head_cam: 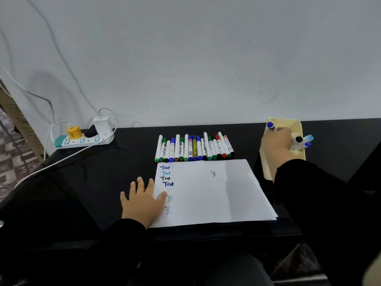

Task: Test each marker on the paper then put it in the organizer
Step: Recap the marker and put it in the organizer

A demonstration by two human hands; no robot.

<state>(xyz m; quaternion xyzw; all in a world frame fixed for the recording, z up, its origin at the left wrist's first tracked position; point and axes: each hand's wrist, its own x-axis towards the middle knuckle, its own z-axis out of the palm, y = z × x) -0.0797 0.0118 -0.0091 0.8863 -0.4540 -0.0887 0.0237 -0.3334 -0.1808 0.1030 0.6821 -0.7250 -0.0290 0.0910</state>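
The cream organizer [296, 124] at the desk's [103, 193] right edge holds three markers [303, 141] with black, light blue and dark blue caps. The right hand [276, 141] reaches into it, its grip apparently curled round a blue-capped marker [271, 126], though the fingers are hidden. The left hand [142, 201] lies flat with fingers spread on the paper's [216, 193] left edge, below the row of markers [193, 148].

Single head-worn wide-angle view, above the near edge of the surface [132, 145], facing forward and down, wall [185, 58] behind
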